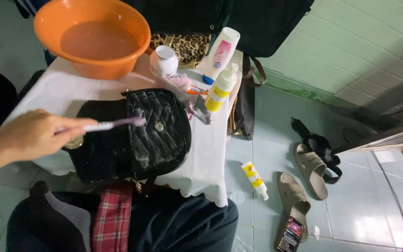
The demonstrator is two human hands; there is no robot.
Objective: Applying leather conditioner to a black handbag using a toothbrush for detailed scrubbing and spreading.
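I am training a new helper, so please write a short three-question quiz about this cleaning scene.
1. True or false: the left hand holds a toothbrush over the black quilted handbag.
2. What lies on the floor tiles nearest the table edge? A) small yellow-and-white tube B) spoon C) cup
3. What colour is the basin of cloudy water?

Key: 1 true; 2 A; 3 orange.

Quilted handbag [152, 135]: glossy black, smeared whitish. Toothbrush [110, 124]: pale lilac, possibly white handle (blurred). Basin [94, 35]: orange, holding brownish water. Tablecloth [201, 158]: white. Pump bottle [221, 88]: white with yellow label. Cloth [113, 217] below was red tartan.
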